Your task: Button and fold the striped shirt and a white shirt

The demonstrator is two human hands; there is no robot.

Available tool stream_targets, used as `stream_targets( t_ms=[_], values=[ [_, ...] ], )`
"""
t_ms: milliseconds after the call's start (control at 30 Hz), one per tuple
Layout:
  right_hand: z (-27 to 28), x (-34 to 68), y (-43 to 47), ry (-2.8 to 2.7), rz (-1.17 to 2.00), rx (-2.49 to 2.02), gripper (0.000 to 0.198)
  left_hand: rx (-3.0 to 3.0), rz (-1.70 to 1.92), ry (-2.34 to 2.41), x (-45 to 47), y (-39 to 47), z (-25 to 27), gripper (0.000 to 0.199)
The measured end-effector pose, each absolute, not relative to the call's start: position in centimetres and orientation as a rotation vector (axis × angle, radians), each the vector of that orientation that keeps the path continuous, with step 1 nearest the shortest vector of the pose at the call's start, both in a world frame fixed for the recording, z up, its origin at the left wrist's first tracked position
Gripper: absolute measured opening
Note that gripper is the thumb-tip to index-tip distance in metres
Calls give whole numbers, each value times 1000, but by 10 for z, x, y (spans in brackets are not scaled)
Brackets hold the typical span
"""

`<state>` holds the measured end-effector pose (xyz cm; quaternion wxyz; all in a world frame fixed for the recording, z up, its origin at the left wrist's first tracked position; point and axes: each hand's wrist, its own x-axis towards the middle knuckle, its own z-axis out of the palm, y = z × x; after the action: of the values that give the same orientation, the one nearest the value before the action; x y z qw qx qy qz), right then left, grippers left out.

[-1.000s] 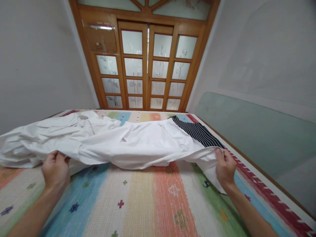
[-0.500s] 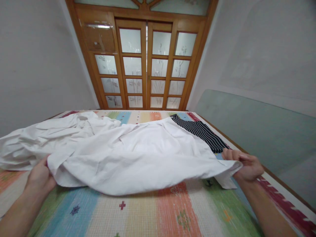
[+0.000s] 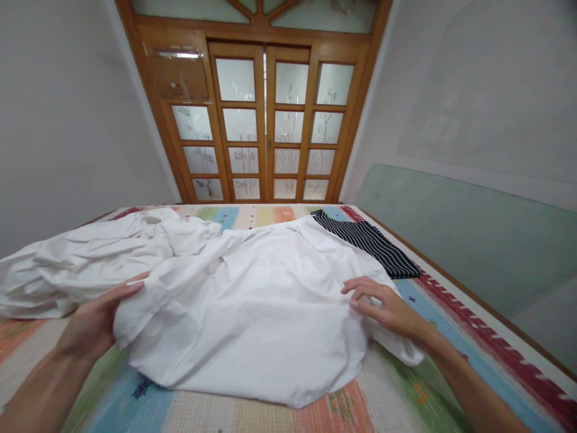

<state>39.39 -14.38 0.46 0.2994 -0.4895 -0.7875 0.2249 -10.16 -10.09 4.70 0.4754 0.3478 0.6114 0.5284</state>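
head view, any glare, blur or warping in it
Head view: a bright glare streak crosses the brown panel at upper left; head view: the wooden door frame's sides converge downward, probably from camera angle and a wide lens; head view: the white shirt shows only soft fold shadows, with little fabric texture discernible.

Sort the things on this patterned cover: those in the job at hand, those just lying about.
In the job:
- spread white cloth, left hand at its left edge, right hand at its right

Lying about:
- crumpled white cloth
- black striped cloth
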Motion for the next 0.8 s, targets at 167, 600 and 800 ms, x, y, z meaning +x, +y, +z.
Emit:
stream_targets(
  t_ms=[167,600,800],
  values=[
    [6,368,-146,-2300,701,-1201,37,1171,1097,1429,-45,-104,70,67],
    [61,318,-101,-2476,708,-1090,23,2546,-29,603,86,-100,6,25],
    [63,268,-45,-2435,585,-958,24,2217,159,581,82,-92,-16,33]
  ],
)
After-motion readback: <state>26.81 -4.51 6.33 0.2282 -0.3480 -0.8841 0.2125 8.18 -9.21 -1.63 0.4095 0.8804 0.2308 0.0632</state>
